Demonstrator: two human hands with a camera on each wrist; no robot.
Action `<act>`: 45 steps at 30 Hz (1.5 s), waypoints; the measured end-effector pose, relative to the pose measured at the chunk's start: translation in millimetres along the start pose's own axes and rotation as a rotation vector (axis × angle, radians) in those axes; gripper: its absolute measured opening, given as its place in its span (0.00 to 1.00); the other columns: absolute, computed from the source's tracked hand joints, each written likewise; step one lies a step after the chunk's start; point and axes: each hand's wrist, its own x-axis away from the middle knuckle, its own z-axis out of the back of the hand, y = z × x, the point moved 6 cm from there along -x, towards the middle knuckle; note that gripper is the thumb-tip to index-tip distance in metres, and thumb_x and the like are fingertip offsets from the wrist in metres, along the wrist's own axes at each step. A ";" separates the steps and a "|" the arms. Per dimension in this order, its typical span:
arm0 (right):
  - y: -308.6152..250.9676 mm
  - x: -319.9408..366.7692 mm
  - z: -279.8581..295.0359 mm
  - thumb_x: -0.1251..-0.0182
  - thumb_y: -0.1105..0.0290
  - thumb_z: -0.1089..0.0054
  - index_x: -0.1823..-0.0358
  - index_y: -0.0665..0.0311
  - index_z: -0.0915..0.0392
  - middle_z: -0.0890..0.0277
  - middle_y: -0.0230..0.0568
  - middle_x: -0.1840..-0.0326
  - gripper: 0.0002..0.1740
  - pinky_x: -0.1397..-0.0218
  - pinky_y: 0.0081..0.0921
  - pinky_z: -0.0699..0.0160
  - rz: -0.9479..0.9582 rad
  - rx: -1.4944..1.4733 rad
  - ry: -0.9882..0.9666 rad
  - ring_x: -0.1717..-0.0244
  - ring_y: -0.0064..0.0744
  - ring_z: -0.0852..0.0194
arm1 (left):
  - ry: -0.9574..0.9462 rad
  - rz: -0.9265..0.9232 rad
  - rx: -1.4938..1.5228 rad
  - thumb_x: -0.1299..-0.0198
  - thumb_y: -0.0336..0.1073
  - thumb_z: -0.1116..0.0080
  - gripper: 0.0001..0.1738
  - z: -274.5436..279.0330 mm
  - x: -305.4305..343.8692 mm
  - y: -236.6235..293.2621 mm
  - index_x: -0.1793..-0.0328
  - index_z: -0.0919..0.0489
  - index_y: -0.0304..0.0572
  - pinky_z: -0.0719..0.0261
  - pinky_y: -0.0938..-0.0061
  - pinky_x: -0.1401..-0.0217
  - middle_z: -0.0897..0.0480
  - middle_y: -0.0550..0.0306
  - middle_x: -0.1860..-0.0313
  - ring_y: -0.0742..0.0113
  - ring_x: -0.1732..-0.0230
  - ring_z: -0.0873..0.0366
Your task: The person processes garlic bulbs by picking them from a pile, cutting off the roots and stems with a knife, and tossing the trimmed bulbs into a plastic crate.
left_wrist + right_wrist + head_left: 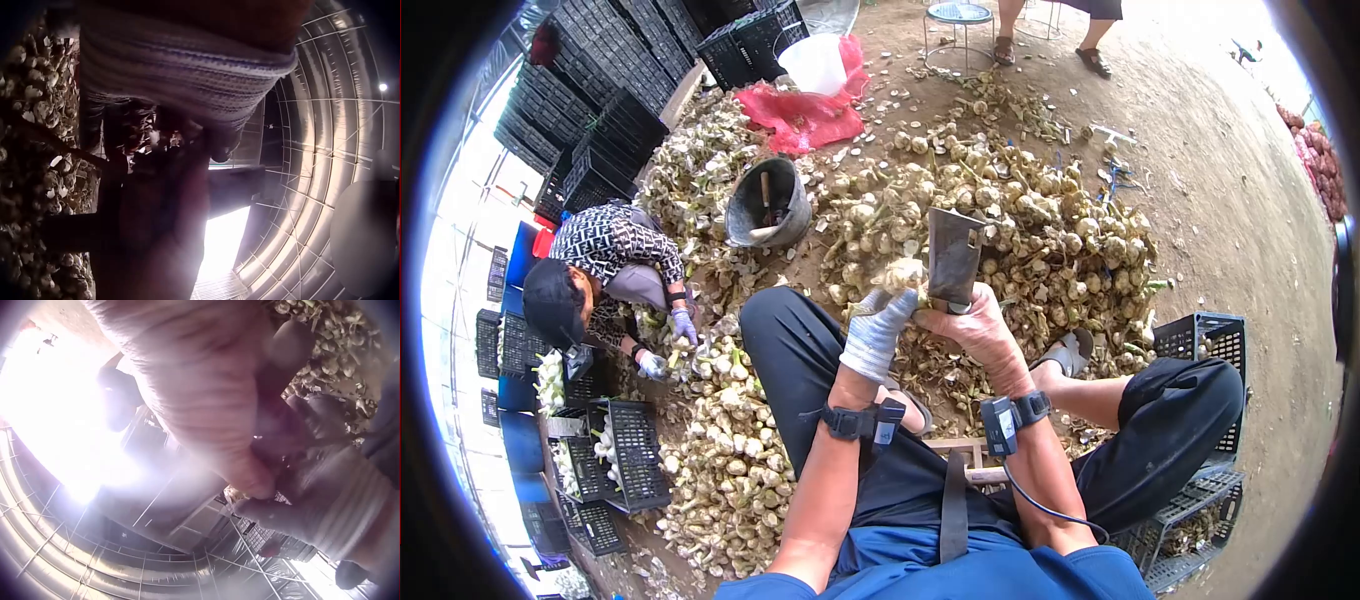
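My left hand (872, 335), in a white knit glove, grips a garlic bulb (903, 274) in front of my knees. Close beside it, my bare right hand (983, 335) holds a cleaver (953, 255) by the handle, its broad dark blade pointing up and away from me. The thumb side of the right hand is right at the gloved fingers. Below both hands spreads a large heap of garlic (1040, 225) with dry stalks. In the right wrist view the glove (344, 500) lies just past the bare thumb; the left wrist view is dark, with the glove cuff (187, 69) filling its top.
Trimmed garlic bulbs (730, 450) are piled left of my leg. A dark bucket (745, 205) with wooden-handled tools stands ahead. At left another person (615, 250) in gloves bends over garlic. Black crates (1220, 335) sit by my right knee; a stool (960, 14) stands beyond.
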 end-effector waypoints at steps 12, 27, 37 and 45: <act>-30.4 2.3 1.2 0.51 0.70 0.26 0.69 0.61 0.28 0.26 0.41 0.67 0.16 0.65 0.40 0.22 0.579 1.009 0.250 0.68 0.49 0.21 | -0.064 -0.433 -0.174 0.40 0.27 0.30 0.24 4.5 -1.3 14.9 0.38 0.25 0.39 0.21 0.76 0.45 0.18 0.61 0.47 0.72 0.48 0.21; -9.4 -5.3 -15.2 0.53 0.72 0.32 0.69 0.60 0.28 0.28 0.40 0.69 0.12 0.67 0.39 0.24 0.675 1.098 0.128 0.70 0.46 0.22 | -0.078 -0.922 -1.387 0.32 0.42 0.44 0.15 24.6 -9.1 -30.3 0.43 0.22 0.48 0.23 0.64 0.41 0.17 0.57 0.48 0.63 0.48 0.18; 8.8 -4.8 0.0 0.52 0.74 0.34 0.69 0.60 0.27 0.27 0.41 0.70 0.10 0.72 0.38 0.24 0.689 1.017 0.279 0.73 0.46 0.21 | -0.155 -1.075 -1.556 0.37 0.38 0.45 0.11 -6.1 -2.6 -12.1 0.49 0.21 0.51 0.26 0.62 0.46 0.16 0.61 0.53 0.63 0.52 0.19; 21.5 -1.7 22.1 0.52 0.74 0.34 0.69 0.61 0.27 0.27 0.42 0.71 0.10 0.72 0.36 0.24 0.709 1.001 0.386 0.73 0.47 0.21 | -0.164 -1.159 -1.662 0.41 0.33 0.40 0.09 -43.1 6.9 1.1 0.54 0.20 0.48 0.22 0.65 0.49 0.15 0.58 0.59 0.61 0.57 0.17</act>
